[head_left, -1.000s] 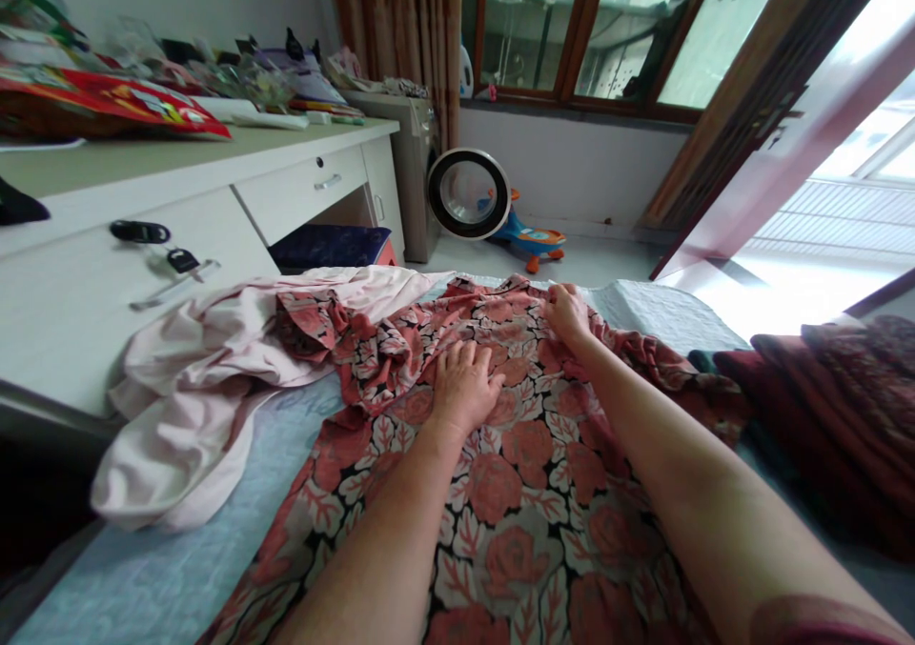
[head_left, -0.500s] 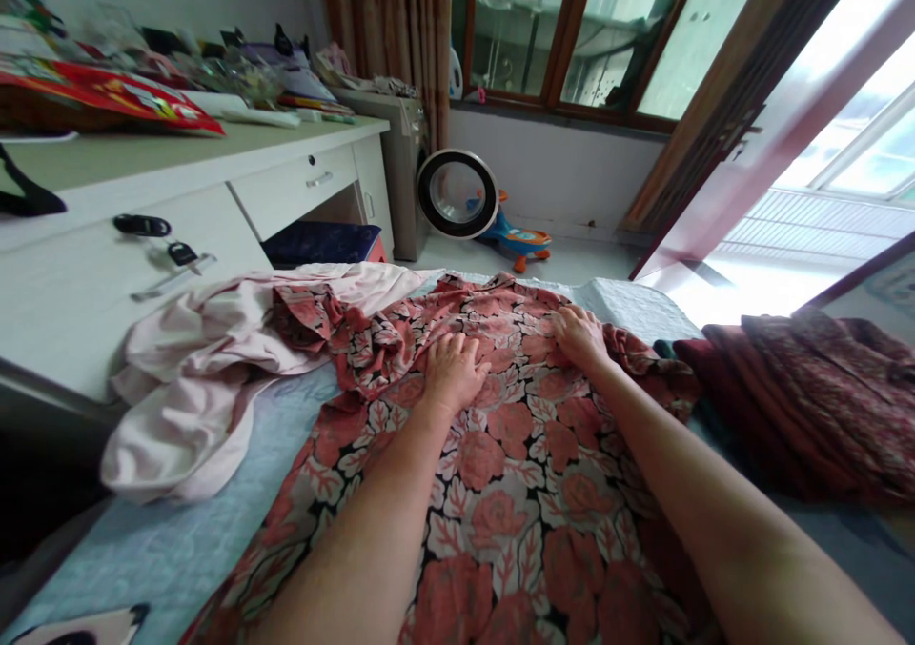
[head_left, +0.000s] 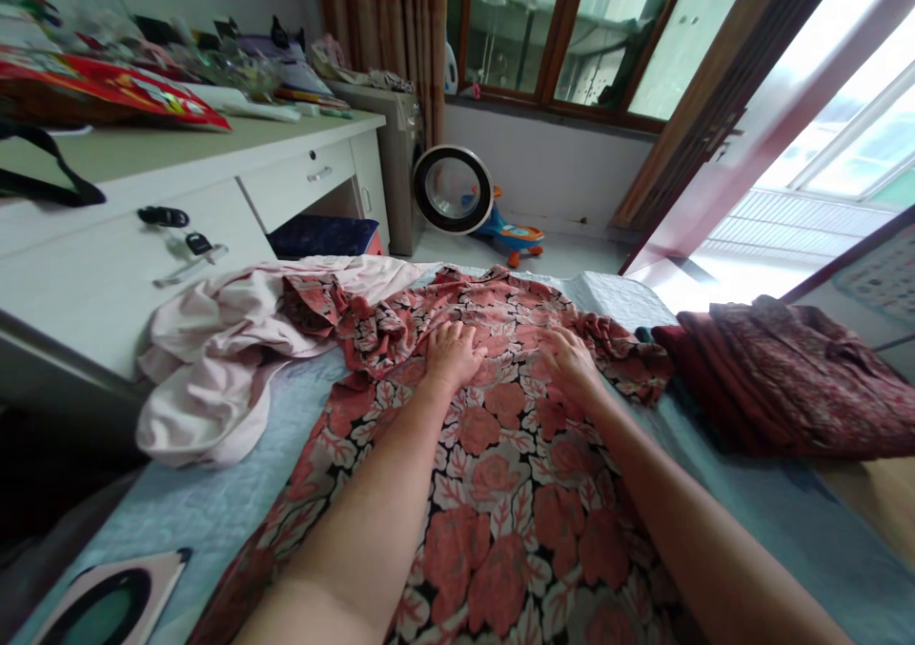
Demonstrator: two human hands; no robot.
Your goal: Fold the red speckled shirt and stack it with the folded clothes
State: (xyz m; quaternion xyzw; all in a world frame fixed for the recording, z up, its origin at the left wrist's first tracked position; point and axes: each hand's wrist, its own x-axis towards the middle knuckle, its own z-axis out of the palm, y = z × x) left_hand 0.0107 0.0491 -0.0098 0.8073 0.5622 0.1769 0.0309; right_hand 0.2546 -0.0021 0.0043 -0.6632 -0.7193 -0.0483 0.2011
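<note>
A red and black garment with a rose print (head_left: pixel 500 493) lies spread along a light blue bed cover (head_left: pixel 186 512). My left hand (head_left: pixel 452 352) rests flat on the garment near its far end, fingers apart. A little to the right, my right hand (head_left: pixel 572 361) also presses flat on the cloth. Neither hand grips anything. The garment's left sleeve (head_left: pixel 335 312) is bunched up beside my left hand.
A pale pink cloth (head_left: pixel 214 369) is heaped at the bed's left edge, against a white desk (head_left: pixel 143 235) loaded with clutter. Dark red patterned cloth (head_left: pixel 786 388) lies at the right. Beyond the bed stand a round fan (head_left: pixel 452 190) and a toy ride-on car (head_left: pixel 515 235).
My right hand has slid back toward me along the garment from its far edge. My left hand stays in about the same spot. My view has shifted slightly.
</note>
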